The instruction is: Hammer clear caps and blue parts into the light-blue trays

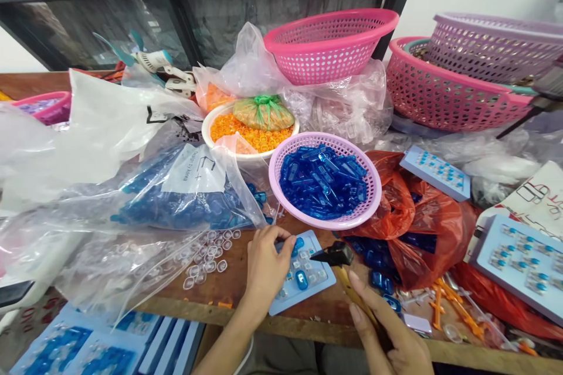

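Note:
My left hand (266, 263) rests its curled fingers on a light blue plastic board (316, 287) set with small clear and blue pieces, and a loose blue piece (301, 280) sits near its middle. My right hand (389, 343) grips the wooden handle of a small hammer (354, 293). The hammer's black head (334, 254) hangs just above the board's upper right edge. It is hard to tell whether the head touches anything. A lilac basket (373, 187) of translucent blue pieces stands just beyond both hands.
A clear bag of blue pieces (185, 208) lies left of the basket, with loose clear pieces (206, 261) on the wooden bench (246, 293). A red bag (431, 234) lies to the right. Further back are a white bowl of orange pieces (250, 132) and pink baskets (329, 47).

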`<state>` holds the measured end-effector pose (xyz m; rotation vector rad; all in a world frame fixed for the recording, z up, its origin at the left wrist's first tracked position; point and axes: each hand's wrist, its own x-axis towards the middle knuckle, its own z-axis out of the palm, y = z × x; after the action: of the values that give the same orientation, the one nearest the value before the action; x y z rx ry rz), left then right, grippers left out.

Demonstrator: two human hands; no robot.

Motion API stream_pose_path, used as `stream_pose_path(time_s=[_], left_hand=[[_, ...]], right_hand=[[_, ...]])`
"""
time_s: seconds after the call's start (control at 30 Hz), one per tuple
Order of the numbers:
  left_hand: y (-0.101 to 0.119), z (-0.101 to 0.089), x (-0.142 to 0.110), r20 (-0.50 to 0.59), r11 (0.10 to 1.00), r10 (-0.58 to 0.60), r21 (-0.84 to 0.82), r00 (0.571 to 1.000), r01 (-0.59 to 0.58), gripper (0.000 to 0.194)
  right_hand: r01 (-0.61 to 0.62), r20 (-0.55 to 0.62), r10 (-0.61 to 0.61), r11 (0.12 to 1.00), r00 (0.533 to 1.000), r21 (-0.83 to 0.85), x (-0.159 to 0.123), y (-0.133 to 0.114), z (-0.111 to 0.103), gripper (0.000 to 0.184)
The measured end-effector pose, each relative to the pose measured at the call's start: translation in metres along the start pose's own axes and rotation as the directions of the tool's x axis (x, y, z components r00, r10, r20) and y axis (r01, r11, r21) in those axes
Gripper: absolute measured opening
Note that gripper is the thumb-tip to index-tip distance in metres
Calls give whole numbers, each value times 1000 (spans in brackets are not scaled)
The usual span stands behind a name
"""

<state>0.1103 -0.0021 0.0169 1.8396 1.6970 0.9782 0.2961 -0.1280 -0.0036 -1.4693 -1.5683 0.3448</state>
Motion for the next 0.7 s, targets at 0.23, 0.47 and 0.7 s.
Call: stream_pose_path(time_s=[0.23,0.47,0.7], left_hand=[[-13,-1,-3,11,994,70,-82,997,-69,19],[-24,-5,-4,119,988,152,15,981,-155,23],[-55,-10,19,157,910,389,89,908,-406,27]], right_hand=[[84,83,-78,994,993,-75,23,-3,22,50],[71,92,-65,996,994,-59,16,6,30,56],[76,34,-74,994,997,-74,27,-4,26,65]])
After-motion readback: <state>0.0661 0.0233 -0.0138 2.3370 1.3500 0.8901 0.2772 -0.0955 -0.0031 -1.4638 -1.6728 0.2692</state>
